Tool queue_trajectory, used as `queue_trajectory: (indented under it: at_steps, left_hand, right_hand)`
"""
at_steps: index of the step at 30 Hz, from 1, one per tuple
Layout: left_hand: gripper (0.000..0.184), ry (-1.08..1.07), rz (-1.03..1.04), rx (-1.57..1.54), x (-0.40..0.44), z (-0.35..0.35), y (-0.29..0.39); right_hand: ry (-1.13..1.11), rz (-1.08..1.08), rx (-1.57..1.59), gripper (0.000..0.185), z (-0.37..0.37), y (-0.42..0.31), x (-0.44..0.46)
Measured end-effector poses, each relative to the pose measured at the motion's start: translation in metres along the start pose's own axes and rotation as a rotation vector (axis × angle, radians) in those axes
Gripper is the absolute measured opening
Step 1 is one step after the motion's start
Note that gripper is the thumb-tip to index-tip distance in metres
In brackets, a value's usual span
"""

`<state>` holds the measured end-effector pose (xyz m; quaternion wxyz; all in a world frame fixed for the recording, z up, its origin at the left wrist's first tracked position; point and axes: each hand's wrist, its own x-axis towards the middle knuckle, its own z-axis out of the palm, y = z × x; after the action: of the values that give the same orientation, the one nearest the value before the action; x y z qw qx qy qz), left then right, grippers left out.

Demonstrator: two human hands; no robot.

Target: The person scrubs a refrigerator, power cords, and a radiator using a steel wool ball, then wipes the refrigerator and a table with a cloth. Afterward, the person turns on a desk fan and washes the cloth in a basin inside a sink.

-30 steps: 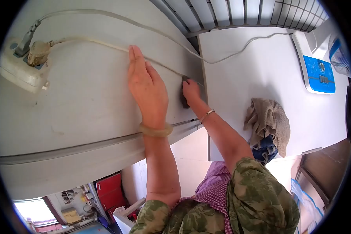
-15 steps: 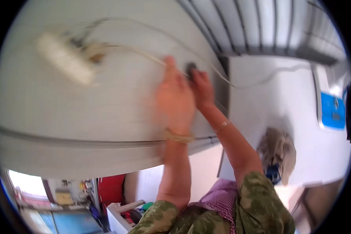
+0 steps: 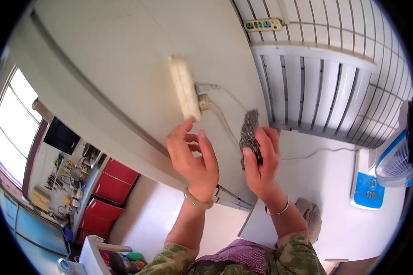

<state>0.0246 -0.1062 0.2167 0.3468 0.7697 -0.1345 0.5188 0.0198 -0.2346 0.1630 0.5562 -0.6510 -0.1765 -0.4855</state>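
Observation:
A grey steel wool pad (image 3: 249, 137) is pinched between the thumb and fingers of my right hand (image 3: 265, 160), in front of the pale panel. To its left my left hand (image 3: 193, 158) holds nothing; its fingers are loosely bent and apart. Just above those fingertips, the lower end of a cream power strip (image 3: 184, 87) sits against the panel (image 3: 137, 68). A white plug (image 3: 207, 87) and a cream plug (image 3: 203, 101) are in the strip's side. Their cords run down to the right, passing behind the steel wool pad.
A white table (image 3: 335, 229) stands at the right, bearing a crumpled grey-brown cloth (image 3: 311, 213) and a fan (image 3: 394, 160) with a blue control base (image 3: 368, 191). Behind it is a white slatted radiator (image 3: 307, 87). Red cabinets (image 3: 109, 188) and a window (image 3: 16, 123) lie to the left.
The view has turned and swung. My hands, close together and blurred before, are now apart. My left hand has come to the power strip's lower end; the steel wool pad stays in my right hand.

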Motion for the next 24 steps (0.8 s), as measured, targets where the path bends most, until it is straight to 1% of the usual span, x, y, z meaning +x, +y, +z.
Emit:
queue_trajectory:
  at_steps: [2,3,5,6,7,10,13,15,18,19,22,23,24]
  left_hand:
    - [0.036,0.025,0.038,0.066,0.02,-0.007,0.015]
    - [0.042,0.073,0.067,0.082,0.026,-0.004,0.014]
    - [0.043,-0.014,0.068,0.167,0.038,-0.002,0.01]
    - [0.043,-0.059,0.068,0.205,0.043,-0.001,0.009]
    - [0.043,-0.073,0.005,0.146,0.044,0.001,0.01]
    - [0.041,-0.01,0.006,0.222,0.04,0.01,0.01]
    - [0.037,-0.045,-0.091,0.153,0.038,0.008,0.008]
    - [0.034,0.007,-0.074,0.134,0.035,0.013,0.0]
    - [0.03,0.092,-0.064,0.121,0.039,0.015,0.002]
    - [0.03,0.116,-0.067,0.117,0.04,0.014,0.005]
    - [0.031,0.112,-0.108,0.087,0.043,0.014,0.005]
    - [0.031,0.123,-0.093,0.071,0.043,0.013,0.004]
    - [0.031,0.136,-0.08,0.056,0.042,0.013,0.002]
  right_hand:
    - [-0.022,-0.191,-0.105,0.034,-0.003,-0.026,0.046]
    - [-0.041,-0.227,-0.116,0.035,-0.001,-0.038,0.065]
    - [-0.053,-0.342,-0.17,0.035,0.009,-0.041,0.098]
    - [-0.1,-0.372,-0.187,0.035,0.013,-0.041,0.111]
    - [-0.146,-0.4,-0.205,0.035,0.017,-0.041,0.122]
    - [-0.272,-0.426,-0.329,0.036,0.026,-0.042,0.13]
    - [-0.4,-0.458,-0.47,0.038,0.031,-0.045,0.13]
    - [-0.498,-0.515,-0.534,0.037,0.033,-0.051,0.122]
    - [-0.425,-0.558,-0.665,0.03,0.038,-0.053,0.136]
    - [-0.299,-0.562,-0.709,0.022,0.045,-0.039,0.153]
    - [-0.31,-0.499,-0.614,0.017,0.037,-0.029,0.182]
    - [-0.358,-0.47,-0.551,0.015,0.037,-0.026,0.166]
    - [-0.327,-0.495,-0.53,0.015,0.033,-0.033,0.158]
